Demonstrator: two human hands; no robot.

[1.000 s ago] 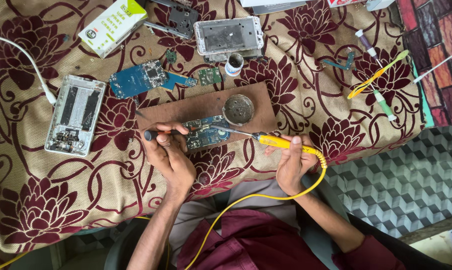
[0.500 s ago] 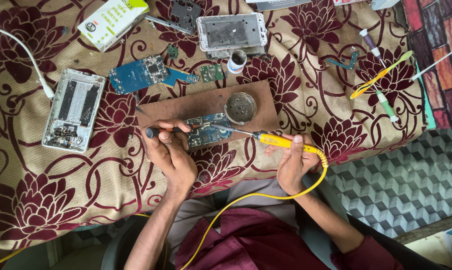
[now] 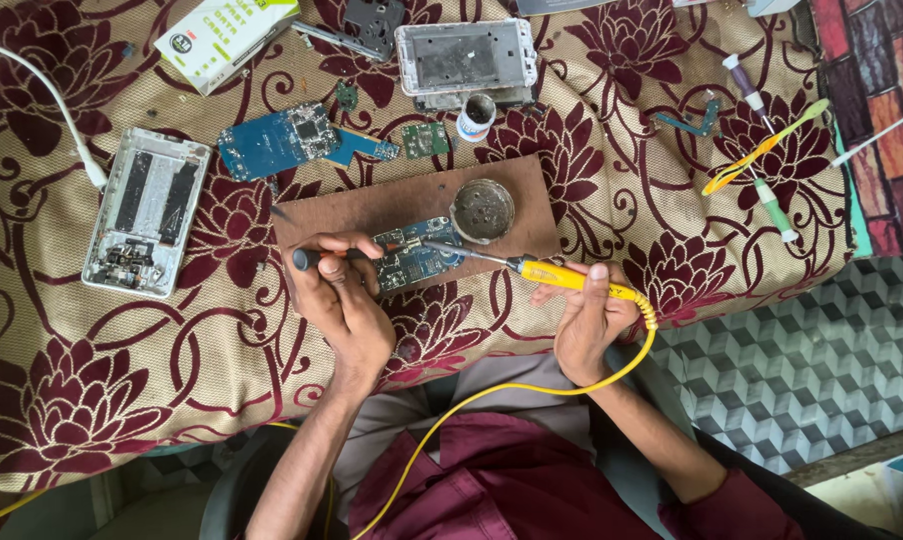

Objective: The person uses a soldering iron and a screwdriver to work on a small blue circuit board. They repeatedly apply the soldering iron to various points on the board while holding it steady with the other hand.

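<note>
Head view: right hand (image 3: pixel 587 320) is gripping the iron (image 3: pixel 562 277), left hand (image 3: pixel 342 290) is pinching a tool (image 3: pixel 317 258), best steadying the board (image 3: pixel 417 260).

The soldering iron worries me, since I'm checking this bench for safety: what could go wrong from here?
1. The soldering iron in the right hand works close to the left hand's fingers on the circuit board; a slip could burn them.
2. Its yellow cord loops across the lap; a snag might jerk the tip.
3. The tablecloth surrounds the small brown board; a dropped iron could scorch it.
</note>
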